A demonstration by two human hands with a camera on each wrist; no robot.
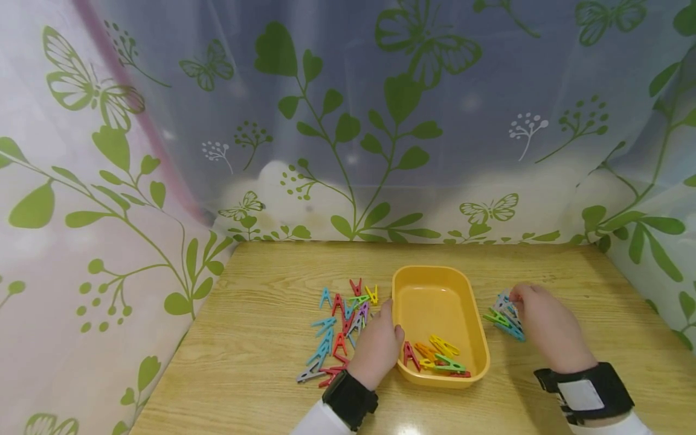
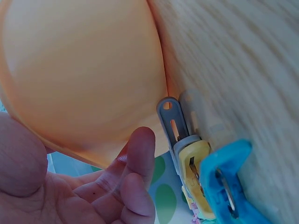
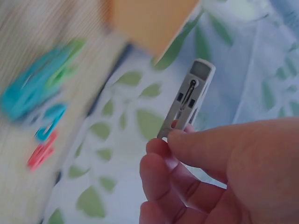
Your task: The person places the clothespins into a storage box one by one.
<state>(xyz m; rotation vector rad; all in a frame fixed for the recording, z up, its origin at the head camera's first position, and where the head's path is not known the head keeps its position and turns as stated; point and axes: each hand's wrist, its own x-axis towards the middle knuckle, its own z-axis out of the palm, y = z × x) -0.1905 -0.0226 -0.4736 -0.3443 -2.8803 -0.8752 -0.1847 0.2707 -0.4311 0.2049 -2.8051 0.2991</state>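
Observation:
A yellow plastic basin [image 1: 435, 308] holds several red, orange, yellow and green clothespins at its near end. My left hand [image 1: 375, 347] grips the basin's left side, thumb at the rim and fingers along the outer wall. In the right wrist view a grey clothespin [image 3: 189, 95] is pinched between the thumb and index finger of my right hand [image 3: 201, 172]. That hand is above a small pile at the basin's right, where green [image 1: 496, 318] and blue clothespins [image 1: 510, 331] lie. The head view mostly hides the pinched clothespin behind my fingers.
Left of the basin lies a loose spread of clothespins, among them blue [image 1: 324, 326], red [image 1: 339, 343] and grey ones [image 1: 310, 373]. Some sit close beside my left hand. A patterned curtain [image 1: 337, 121] borders the wooden table [image 1: 244, 338] at the back and sides.

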